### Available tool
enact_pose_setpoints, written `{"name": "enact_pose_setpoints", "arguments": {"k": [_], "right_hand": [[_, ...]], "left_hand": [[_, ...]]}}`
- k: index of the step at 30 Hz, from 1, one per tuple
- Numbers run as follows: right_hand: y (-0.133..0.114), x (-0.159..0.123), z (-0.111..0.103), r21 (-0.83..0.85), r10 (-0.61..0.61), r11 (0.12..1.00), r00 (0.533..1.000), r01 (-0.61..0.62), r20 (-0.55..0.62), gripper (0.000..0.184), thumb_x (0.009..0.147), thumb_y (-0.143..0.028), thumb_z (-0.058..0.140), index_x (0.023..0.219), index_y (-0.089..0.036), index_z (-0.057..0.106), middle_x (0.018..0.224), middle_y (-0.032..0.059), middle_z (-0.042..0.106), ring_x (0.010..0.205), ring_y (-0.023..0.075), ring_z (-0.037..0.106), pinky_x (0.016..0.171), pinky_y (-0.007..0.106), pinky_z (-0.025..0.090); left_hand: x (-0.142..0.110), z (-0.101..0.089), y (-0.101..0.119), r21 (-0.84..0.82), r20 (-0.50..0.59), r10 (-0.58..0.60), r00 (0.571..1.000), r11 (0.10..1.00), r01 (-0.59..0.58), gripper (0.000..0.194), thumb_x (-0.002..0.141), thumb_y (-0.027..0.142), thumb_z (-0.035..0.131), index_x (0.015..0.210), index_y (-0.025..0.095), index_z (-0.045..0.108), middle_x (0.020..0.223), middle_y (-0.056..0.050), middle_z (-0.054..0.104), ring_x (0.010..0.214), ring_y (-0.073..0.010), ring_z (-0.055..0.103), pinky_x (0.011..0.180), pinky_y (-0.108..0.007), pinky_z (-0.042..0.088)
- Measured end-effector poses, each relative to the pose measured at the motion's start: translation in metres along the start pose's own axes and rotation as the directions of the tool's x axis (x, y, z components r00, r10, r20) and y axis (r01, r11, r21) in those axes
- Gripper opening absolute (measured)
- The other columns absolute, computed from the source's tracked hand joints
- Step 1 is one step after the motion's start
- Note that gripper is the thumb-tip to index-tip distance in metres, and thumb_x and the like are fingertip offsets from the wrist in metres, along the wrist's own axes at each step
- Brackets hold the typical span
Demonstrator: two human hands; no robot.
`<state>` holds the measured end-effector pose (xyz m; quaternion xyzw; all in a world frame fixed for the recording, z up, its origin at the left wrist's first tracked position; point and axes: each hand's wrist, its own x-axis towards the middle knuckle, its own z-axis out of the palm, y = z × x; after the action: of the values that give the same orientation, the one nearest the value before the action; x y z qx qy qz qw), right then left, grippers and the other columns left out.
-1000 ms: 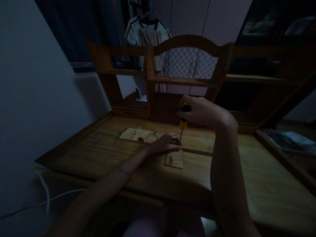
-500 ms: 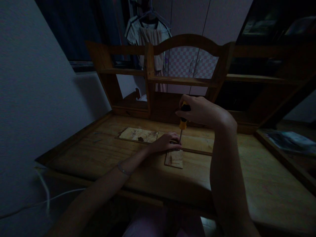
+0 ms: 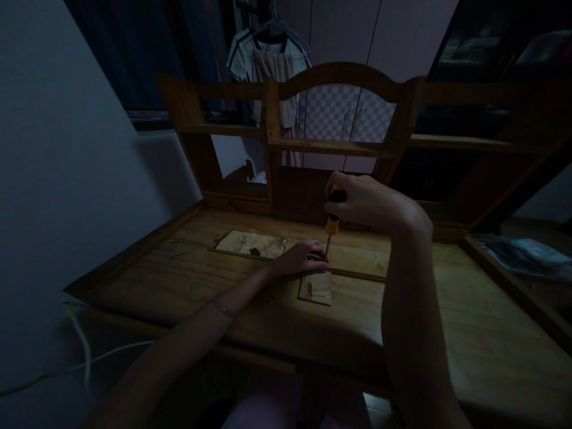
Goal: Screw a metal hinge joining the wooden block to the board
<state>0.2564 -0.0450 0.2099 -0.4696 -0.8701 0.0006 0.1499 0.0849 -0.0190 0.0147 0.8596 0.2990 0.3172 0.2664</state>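
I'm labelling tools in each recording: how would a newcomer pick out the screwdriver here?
Start at the wooden desk with the shelf unit at its back. Over the desk, the right hand grips the screwdriver, pointing steeply down beside the left hand. Its yellow and black handle stands out from the brown wood.

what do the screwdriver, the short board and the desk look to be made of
Screwdriver: handle probably plastic or rubber, yellow and black; shaft likely metal, slim and greyish. Short board: likely wood, pale with brown patches; finish unclear in dim light. Desk: probably wood; grain shows, faint sheen suggests varnish.
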Motion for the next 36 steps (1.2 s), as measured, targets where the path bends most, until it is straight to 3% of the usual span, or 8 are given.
{"name": "enact_pose_setpoints", "arguments": {"k": [24, 36], "right_hand": [[0.0027, 0.0016, 0.0032, -0.065, 0.011, 0.998, 1.000, -0.012, -0.010, 0.042, 0.083, -0.049, 0.056, 0.111, -0.018, 0.058, 0.094, 0.0114, 0.068, 0.078, 0.0235, 0.063, 0.063, 0.030, 0.042], [0.0005, 0.0000, 0.0011, -0.025, 0.015, 1.000, 1.000, -0.015, -0.003, 0.036, 0.084, -0.043, 0.055, 0.109, -0.018, 0.057, 0.092, 0.0112, 0.068, 0.078, 0.0232, 0.063, 0.063, 0.031, 0.042]], "left_hand": [[0.0002, 0.0000, -0.0020, 0.001, 0.001, 0.002, 1.000, 1.000, -0.002, 0.023, 0.082, 0.039, 0.071, 0.090, 0.017, 0.072, 0.096, -0.006, 0.066, 0.092, -0.0180, 0.061, 0.085, -0.029, 0.046], [0.0009, -0.0019, 0.0017, 0.009, 0.021, 0.011, 1.000, 1.000, -0.011, 0.022, 0.083, 0.039, 0.070, 0.090, 0.018, 0.072, 0.095, -0.007, 0.067, 0.092, -0.0185, 0.061, 0.085, -0.031, 0.046]]}}
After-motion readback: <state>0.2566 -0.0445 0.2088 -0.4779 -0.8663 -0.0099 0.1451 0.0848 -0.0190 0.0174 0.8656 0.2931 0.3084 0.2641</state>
